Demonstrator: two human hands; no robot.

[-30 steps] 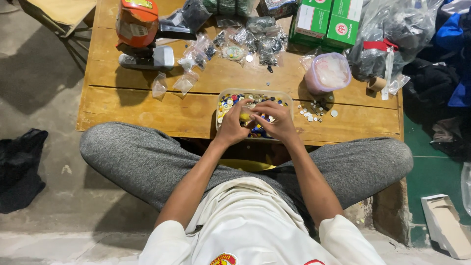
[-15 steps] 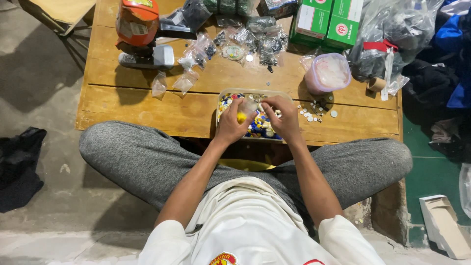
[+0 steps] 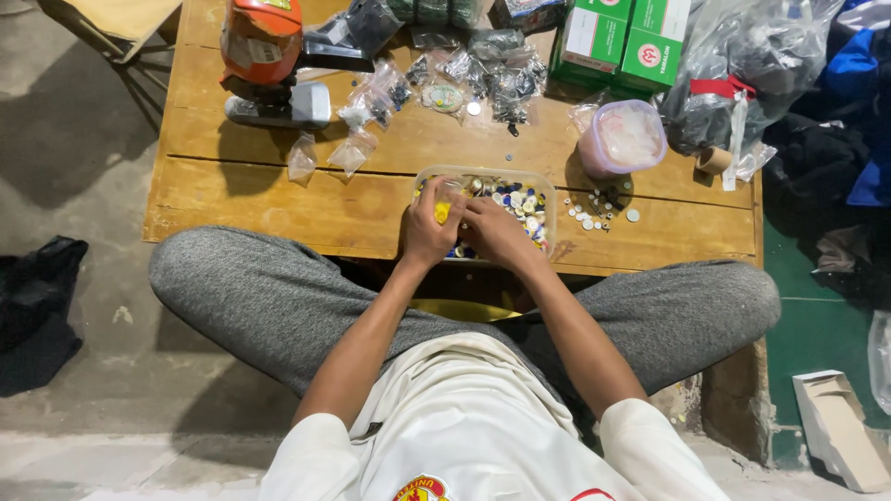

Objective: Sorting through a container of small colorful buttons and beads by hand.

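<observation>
Left hand (image 3: pixel 429 232) is curled at the near left corner of the clear tray (image 3: pixel 548 190), fingers pinched together around a small yellow piece (image 3: pixel 442 212). Right hand (image 3: pixel 497 234) sits just beside it, fingers bent down into the mixed buttons (image 3: pixel 516 199); what it grips, I cannot tell. The tray rests at the near edge of a low wooden table (image 3: pixel 278 199), orange tool (image 3: pixel 260 39) far left, green boxes (image 3: pixel 624 42) far right, concrete floor (image 3: pixel 83 167) alongside.

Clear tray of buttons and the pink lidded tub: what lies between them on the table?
In the head view, a scatter of loose buttons lies on the wood between the clear tray and the pink tub.
</observation>
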